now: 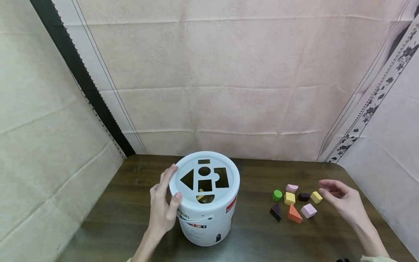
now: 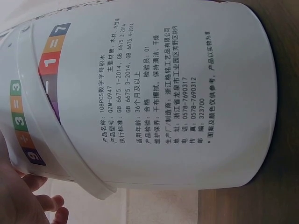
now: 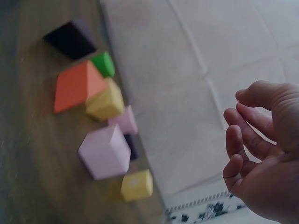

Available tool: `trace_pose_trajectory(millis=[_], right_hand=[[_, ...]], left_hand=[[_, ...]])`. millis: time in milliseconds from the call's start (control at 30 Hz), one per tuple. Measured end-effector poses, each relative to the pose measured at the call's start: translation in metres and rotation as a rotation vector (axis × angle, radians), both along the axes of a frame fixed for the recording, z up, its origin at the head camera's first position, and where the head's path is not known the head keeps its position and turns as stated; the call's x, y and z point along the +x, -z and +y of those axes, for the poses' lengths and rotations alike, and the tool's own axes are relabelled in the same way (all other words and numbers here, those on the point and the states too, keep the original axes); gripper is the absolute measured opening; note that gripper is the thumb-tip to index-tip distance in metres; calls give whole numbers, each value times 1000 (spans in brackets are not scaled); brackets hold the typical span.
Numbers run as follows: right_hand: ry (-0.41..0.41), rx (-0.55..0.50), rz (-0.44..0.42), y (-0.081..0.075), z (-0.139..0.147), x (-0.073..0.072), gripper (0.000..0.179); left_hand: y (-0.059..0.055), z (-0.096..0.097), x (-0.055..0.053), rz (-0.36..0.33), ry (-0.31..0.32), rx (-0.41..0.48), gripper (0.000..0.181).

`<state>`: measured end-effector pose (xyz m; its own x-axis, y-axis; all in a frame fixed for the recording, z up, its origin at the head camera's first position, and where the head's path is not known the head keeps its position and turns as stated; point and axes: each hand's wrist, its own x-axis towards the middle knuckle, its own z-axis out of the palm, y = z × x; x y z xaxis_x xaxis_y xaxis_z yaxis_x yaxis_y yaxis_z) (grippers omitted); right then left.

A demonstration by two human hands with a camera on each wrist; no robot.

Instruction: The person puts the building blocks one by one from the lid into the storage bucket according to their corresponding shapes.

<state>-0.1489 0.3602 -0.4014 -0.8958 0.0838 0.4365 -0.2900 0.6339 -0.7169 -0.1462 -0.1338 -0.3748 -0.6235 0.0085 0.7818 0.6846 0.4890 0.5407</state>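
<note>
A white shape-sorter bucket (image 1: pixel 209 223) stands upright on the table, its pale lid (image 1: pixel 229 200) cut with several shaped holes. My left hand (image 1: pixel 163 207) grips the lid's left rim, thumb on the near side; in the left wrist view, printed text covers the bucket's wall. My right hand (image 1: pixel 343 200), fingers loosely bent and holding nothing visible, hovers right of a small yellow block (image 1: pixel 316 197). Around that block lie a lilac block (image 1: pixel 308 210), an orange triangular block (image 1: pixel 294 214), a yellow cube (image 1: pixel 289 198), a green cylinder (image 1: pixel 277 195) and a pink half-round block (image 1: pixel 291 188).
Two dark blocks also lie there: a triangular block (image 1: pixel 275 212) on the left and a smaller dark block (image 1: pixel 303 197) at the back. Something yellow shows through the lid's holes. Cloth walls (image 1: pixel 229 91) enclose the brown table (image 1: pixel 131 211) behind and at both sides.
</note>
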Motion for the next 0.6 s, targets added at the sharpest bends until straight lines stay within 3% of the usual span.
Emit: trace_pose_trajectory(millis=[600], right_hand=[[137,-43,-3,49,30,-1,31]], left_hand=[[0,1,0,6,-3,-3,68]])
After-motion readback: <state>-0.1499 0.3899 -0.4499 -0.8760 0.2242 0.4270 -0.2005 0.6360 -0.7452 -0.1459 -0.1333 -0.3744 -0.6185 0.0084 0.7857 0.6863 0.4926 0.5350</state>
